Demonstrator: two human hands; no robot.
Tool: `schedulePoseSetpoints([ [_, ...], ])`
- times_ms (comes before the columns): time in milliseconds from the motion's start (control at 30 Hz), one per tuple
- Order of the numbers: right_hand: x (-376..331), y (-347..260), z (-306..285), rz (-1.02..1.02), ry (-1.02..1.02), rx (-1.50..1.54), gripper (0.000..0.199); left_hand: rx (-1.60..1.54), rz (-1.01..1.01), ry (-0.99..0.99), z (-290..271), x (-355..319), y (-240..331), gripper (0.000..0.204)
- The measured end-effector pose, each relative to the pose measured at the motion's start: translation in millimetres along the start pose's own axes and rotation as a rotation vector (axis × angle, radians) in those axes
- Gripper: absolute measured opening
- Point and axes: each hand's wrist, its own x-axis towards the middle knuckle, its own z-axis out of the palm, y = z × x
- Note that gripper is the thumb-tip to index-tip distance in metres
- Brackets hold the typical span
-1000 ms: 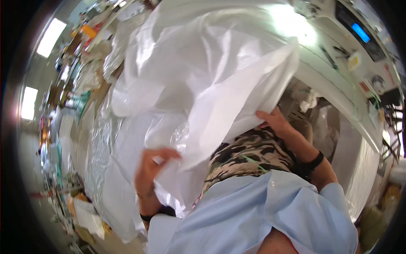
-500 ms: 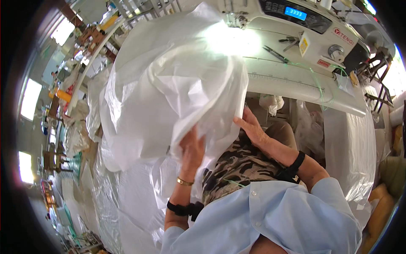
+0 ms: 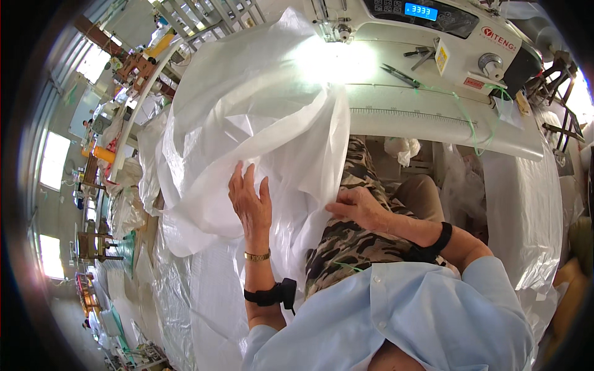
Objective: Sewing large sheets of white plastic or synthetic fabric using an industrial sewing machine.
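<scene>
A large sheet of thin white translucent material (image 3: pixel 210 142) drapes from the sewing machine's table over my lap, with a long fold running toward the lit needle area. Its right edge is pinched between the thumb and fingers of my right hand (image 3: pixel 359 208), above my camouflage-covered thigh. My left hand (image 3: pixel 252 201) lies against the sheet with fingers spread and nothing gripped. At the top, the white sewing machine (image 3: pixel 396 28) has its lamp glowing beside the needle and presser foot (image 3: pixel 340 32).
Thread snips (image 3: pixel 401 75) and small metal tools (image 3: pixel 423 55) lie on the machine bed. Loose green thread (image 3: pixel 473 127) trails over the table's front edge (image 3: pixel 445 137). Shiny wrapped plastic material (image 3: pixel 523 210) stands at the right. A white slatted rack (image 3: pixel 213 21) is at the back left.
My left hand has come out from the sheet's fold, its fingers now spread on top. My right hand has moved down and slightly left along the edge, and the sheet hangs lower.
</scene>
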Motion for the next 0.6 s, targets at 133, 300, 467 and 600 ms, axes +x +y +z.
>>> schedulePoseSetpoints([
  [133, -13, -19, 5, 0.12, 0.145, -0.315, 0.024, -0.254, -0.136, -0.149, -17, -2, 19, 0.028],
  [300, -4, 1, 14, -0.151, 0.463, 0.008, 0.024, -0.764, -0.293, -0.272, -10, -29, 45, 0.019],
  [467, 3, 7, 14, 0.011, 0.243, -0.092, 0.023, -0.84, -0.326, -0.601, 27, -54, 27, 0.02],
  [600, 11, 34, 23, -0.039, 0.18, 0.099, 0.024, -0.682, -0.271, -0.716, 62, -81, 11, 0.019],
])
